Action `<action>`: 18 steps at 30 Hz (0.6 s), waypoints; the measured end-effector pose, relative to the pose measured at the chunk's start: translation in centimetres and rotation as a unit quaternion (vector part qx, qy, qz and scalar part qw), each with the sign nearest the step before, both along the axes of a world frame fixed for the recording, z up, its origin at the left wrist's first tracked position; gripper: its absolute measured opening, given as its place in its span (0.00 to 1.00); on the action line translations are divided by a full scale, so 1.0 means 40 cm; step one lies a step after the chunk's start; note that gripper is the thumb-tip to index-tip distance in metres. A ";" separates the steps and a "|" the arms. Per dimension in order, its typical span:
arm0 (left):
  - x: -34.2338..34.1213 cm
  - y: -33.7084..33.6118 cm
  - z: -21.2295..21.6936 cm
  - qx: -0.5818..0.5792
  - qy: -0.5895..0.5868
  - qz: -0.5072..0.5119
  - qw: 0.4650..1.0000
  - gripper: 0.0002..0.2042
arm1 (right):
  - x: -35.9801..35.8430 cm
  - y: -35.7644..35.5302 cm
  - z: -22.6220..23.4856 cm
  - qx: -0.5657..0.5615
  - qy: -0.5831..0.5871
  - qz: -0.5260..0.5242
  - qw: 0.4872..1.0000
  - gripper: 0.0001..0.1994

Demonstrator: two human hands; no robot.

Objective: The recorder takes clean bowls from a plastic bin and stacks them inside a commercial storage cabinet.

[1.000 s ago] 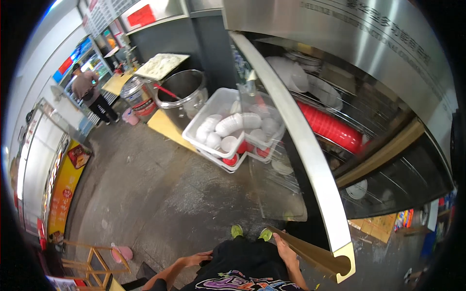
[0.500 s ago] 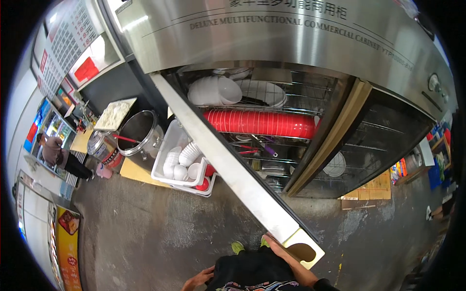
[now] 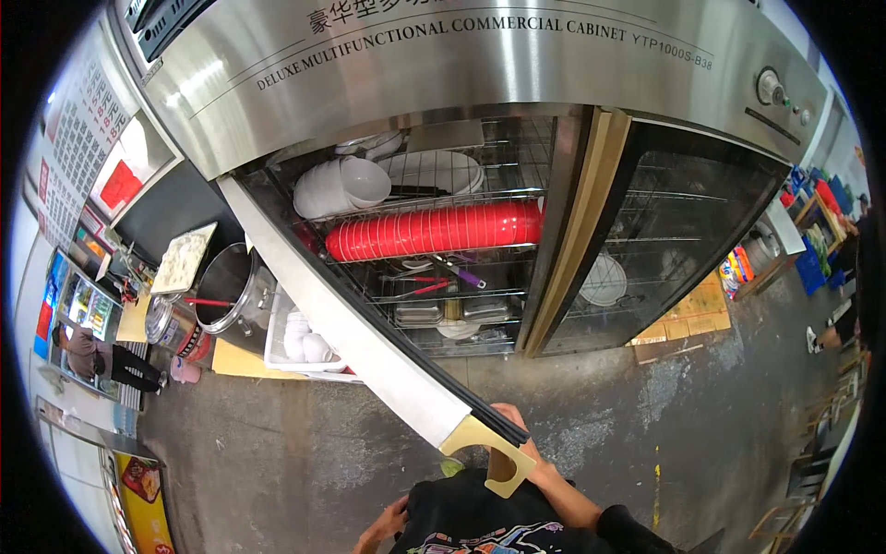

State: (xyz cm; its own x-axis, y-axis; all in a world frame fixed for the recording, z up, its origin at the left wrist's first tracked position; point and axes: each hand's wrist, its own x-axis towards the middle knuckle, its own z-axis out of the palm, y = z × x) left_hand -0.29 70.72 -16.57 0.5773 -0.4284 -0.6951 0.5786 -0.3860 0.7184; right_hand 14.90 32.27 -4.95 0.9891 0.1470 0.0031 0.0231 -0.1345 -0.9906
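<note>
A tall stainless steel cabinet (image 3: 443,69) stands before me, its left door (image 3: 346,314) swung open toward me. My right hand (image 3: 513,423) is at the free end of that door, fingers bent round its dark inner edge beside the cream cut-out handle (image 3: 487,445). Low by my body hangs my left hand (image 3: 388,524), away from the cabinet; its fingers are partly hidden against my black shirt. On the racks inside are white bowls (image 3: 341,187), a long row of nested red bowls (image 3: 438,231), white plates (image 3: 434,172) and a purple-handled utensil (image 3: 464,274).
The cabinet's right door (image 3: 660,231) is closed. Left of the open door stand a white basin of cups (image 3: 275,346), a metal pot (image 3: 226,286) and a clear tub (image 3: 175,328). A person (image 3: 106,355) stands far left. Cardboard (image 3: 688,309) lies by the cabinet's right side.
My right hand has shifted from the handle's left side to the door's inner edge. My view has turned right, and the door now hides more of the white basin.
</note>
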 end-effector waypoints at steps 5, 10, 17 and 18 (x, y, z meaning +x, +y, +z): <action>0.108 -0.105 0.184 0.023 0.087 0.103 0.991 0.29 | -0.009 -0.023 -0.087 -0.140 -0.106 -0.024 0.984 0.32; 0.017 0.021 0.018 0.004 0.137 0.188 0.972 0.29 | -0.016 -0.003 -0.128 -0.124 -0.060 0.005 0.990 0.32; 0.048 -0.049 -0.014 0.255 -0.109 0.045 0.960 0.14 | -0.015 -0.035 -0.262 -0.087 -0.027 0.023 0.996 0.30; 0.037 -0.066 -0.010 0.256 -0.110 0.050 0.959 0.14 | -0.015 -0.038 -0.325 -0.059 -0.018 0.028 0.998 0.30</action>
State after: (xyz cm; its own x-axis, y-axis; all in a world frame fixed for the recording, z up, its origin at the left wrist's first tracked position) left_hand 1.19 68.06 -16.95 0.7539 0.0014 -0.6570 0.4878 -0.6712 0.5582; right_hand 14.31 30.74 -17.94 0.9789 0.2036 0.0173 0.0685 -0.2473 -0.9665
